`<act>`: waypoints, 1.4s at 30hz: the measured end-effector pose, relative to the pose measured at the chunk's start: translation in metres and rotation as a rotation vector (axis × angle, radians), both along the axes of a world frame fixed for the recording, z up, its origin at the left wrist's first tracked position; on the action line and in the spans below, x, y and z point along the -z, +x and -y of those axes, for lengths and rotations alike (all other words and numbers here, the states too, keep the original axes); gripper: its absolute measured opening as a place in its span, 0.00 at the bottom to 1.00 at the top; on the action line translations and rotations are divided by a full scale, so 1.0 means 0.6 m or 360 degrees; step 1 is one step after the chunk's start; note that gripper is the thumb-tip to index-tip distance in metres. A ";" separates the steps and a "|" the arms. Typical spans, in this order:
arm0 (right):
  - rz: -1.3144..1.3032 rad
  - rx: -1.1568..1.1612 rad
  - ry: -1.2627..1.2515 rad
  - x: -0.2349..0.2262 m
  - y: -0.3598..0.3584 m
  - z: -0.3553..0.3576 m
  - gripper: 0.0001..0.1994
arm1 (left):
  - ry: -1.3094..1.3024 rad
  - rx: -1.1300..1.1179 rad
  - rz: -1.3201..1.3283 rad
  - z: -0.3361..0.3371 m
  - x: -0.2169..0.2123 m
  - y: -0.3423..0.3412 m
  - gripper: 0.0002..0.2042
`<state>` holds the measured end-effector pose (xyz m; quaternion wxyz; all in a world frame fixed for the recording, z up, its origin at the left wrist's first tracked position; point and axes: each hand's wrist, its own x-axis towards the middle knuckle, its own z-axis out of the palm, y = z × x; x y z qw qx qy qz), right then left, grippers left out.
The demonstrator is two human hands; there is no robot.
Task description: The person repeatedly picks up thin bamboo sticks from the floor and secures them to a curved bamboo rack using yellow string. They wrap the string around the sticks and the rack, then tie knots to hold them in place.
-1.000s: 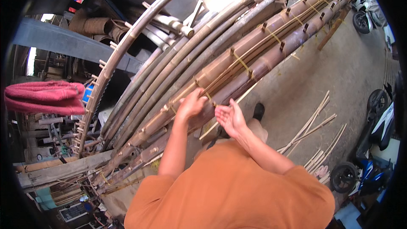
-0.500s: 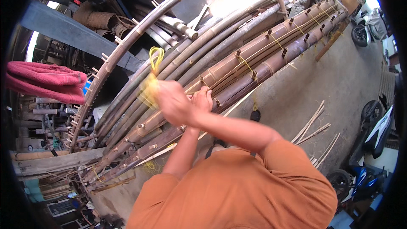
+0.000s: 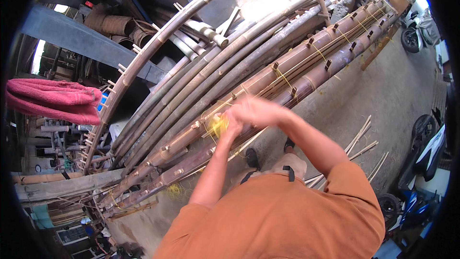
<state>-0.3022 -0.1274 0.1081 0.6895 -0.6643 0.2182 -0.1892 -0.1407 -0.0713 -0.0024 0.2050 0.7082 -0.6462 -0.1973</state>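
A loose bundle of yellow twine (image 3: 218, 125) shows at the fingers of my left hand (image 3: 232, 125), which looks closed on it. Right beside and over it is my right hand (image 3: 254, 111), smeared by motion, so its fingers do not show clearly. Both hands are above two long brown bamboo poles, the far pole (image 3: 297, 57) and the near pole (image 3: 306, 82), lying side by side. Short pegs stick up from both poles, and thin bamboo strips run between them. Yellow twine lashings (image 3: 320, 53) cross from pole to pole farther right.
Behind lie several long bamboo poles (image 3: 211, 69) and a curved pole with pegs (image 3: 143, 50). A red cloth (image 3: 52, 100) hangs at left. Split bamboo strips (image 3: 362, 136) lie on the concrete floor (image 3: 335, 110). Motorbikes (image 3: 424, 136) stand at right.
My right hand has come down and to the right, beside my left hand. The yellow twine bundle, formerly raised by my right hand, is now low at my left hand.
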 end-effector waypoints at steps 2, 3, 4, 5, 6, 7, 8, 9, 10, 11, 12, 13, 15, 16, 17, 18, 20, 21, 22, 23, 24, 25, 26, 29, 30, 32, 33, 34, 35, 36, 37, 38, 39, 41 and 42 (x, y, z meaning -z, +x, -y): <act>-0.0373 -0.0280 -0.0381 0.051 -0.046 -0.096 0.18 | -0.0081 -0.0092 -0.0020 0.003 -0.006 -0.016 0.10; -0.0368 -0.0006 -0.0641 0.127 -0.050 -0.131 0.18 | -0.0004 -0.0064 -0.0063 0.006 -0.029 -0.031 0.09; -0.0355 0.0263 -0.0902 0.191 -0.046 -0.154 0.18 | 0.0071 -0.0045 -0.0097 0.008 -0.050 -0.032 0.09; -0.0343 0.0264 -0.0763 0.176 -0.036 -0.162 0.18 | 0.0127 -0.0050 -0.0129 0.012 -0.061 -0.028 0.09; -0.0331 0.0268 -0.0621 0.162 -0.025 -0.165 0.18 | -0.0200 -0.0086 -0.1109 0.042 -0.021 -0.019 0.09; -0.0344 0.0289 -0.0544 0.141 -0.023 -0.166 0.18 | -0.0240 -0.0072 -0.1311 0.073 -0.046 -0.009 0.09; -0.0376 0.0317 -0.0623 0.146 -0.025 -0.170 0.18 | -0.0342 0.0017 -0.1291 0.107 -0.096 -0.012 0.09; -0.0424 0.0342 -0.0716 0.150 -0.032 -0.172 0.18 | -0.0338 -0.0075 -0.1245 0.139 -0.129 -0.013 0.10; -0.0469 0.0330 -0.0839 0.150 -0.036 -0.170 0.18 | -0.0383 -0.0078 -0.1315 0.181 -0.099 0.011 0.10; -0.0442 0.0385 -0.0889 0.151 -0.039 -0.168 0.18 | -0.0448 -0.0128 -0.0827 0.205 -0.069 0.021 0.10; -0.0405 0.0444 -0.0923 0.150 -0.040 -0.170 0.18 | -0.0490 -0.0176 -0.0326 0.222 -0.037 0.029 0.10; -0.0340 0.0454 -0.0963 0.151 -0.028 -0.178 0.18 | -0.0566 -0.0170 -0.0235 0.222 0.025 0.062 0.10; -0.0551 0.0428 -0.1203 0.161 -0.015 -0.176 0.13 | -0.0549 -0.0170 -0.0025 0.219 0.043 0.070 0.11; -0.0656 0.0448 -0.1320 0.155 -0.007 -0.184 0.10 | -0.0583 -0.0092 -0.0138 0.215 0.015 0.073 0.12; -0.0625 0.0512 -0.1324 0.147 0.010 -0.202 0.09 | -0.0597 -0.0028 -0.0240 0.201 -0.009 0.085 0.12; -0.0589 0.0567 -0.1339 0.139 0.026 -0.216 0.09 | -0.0623 0.0024 -0.0341 0.186 -0.038 0.098 0.13; -0.0410 0.0522 -0.0907 0.153 0.063 -0.257 0.11 | 0.0086 0.0041 -0.0397 0.133 -0.110 0.156 0.16; -0.0258 0.0407 -0.0501 0.174 0.081 -0.272 0.12 | 0.0333 0.0065 -0.0390 0.092 -0.150 0.174 0.16; -0.0104 0.0283 -0.0105 0.196 0.100 -0.287 0.14 | 0.0571 0.0081 -0.0386 0.042 -0.176 0.190 0.15; 0.0052 0.0227 0.0411 0.223 0.124 -0.309 0.15 | 0.0600 0.0099 -0.0196 -0.004 -0.155 0.220 0.14; 0.0271 0.0426 0.1003 0.214 0.136 -0.315 0.15 | 0.0621 0.0118 -0.0021 -0.042 -0.122 0.249 0.13; 0.0484 0.0650 0.1590 0.194 0.142 -0.316 0.15 | 0.0403 0.0256 0.0065 -0.076 -0.105 0.250 0.11; 0.0693 0.0877 0.2177 0.182 0.149 -0.321 0.15 | 0.0185 0.0382 0.0149 -0.104 -0.088 0.240 0.11; 0.0968 0.1694 0.1286 0.138 0.216 -0.280 0.14 | 0.0266 0.0268 -0.0119 -0.125 -0.053 0.215 0.11; 0.1017 0.1579 0.0849 0.132 0.240 -0.265 0.14 | 0.0246 0.0203 -0.0122 -0.127 -0.045 0.214 0.11; 0.0731 0.1159 0.0507 0.045 0.312 -0.258 0.14 | 0.0301 0.0405 -0.0193 -0.127 0.028 0.267 0.13; 0.0523 0.0841 0.0152 0.030 0.341 -0.232 0.14 | 0.0096 0.0290 -0.0963 -0.137 0.081 0.269 0.10; 0.0309 0.0545 -0.0212 0.022 0.350 -0.182 0.16 | -0.0167 0.0486 -0.0909 -0.135 0.071 0.261 0.14; -0.0023 0.0451 -0.0533 0.036 0.350 -0.136 0.18 | -0.0442 0.0671 -0.0839 -0.134 0.055 0.252 0.18; -0.0361 0.0354 -0.0848 0.062 0.351 -0.093 0.21 | -0.0113 0.0457 -0.0164 -0.126 0.018 0.242 0.19; -0.0793 0.0651 -0.1334 0.083 0.348 -0.065 0.26 | 0.0076 0.0334 -0.0323 -0.125 -0.009 0.237 0.18; -0.1244 0.0951 -0.1801 0.107 0.335 -0.046 0.31 | 0.0269 0.0209 -0.0486 -0.126 -0.028 0.233 0.17; -0.1136 0.0859 -0.1648 0.118 0.328 -0.039 0.31 | 0.0269 0.0114 -0.0539 -0.131 -0.039 0.229 0.16; -0.0740 0.0534 -0.1023 0.125 0.319 -0.017 0.29 | 0.0131 0.0099 -0.0564 -0.137 -0.025 0.223 0.16; -0.0439 0.0293 -0.0556 0.130 0.315 -0.010 0.28 | 0.0062 0.0096 -0.0575 -0.138 -0.017 0.220 0.16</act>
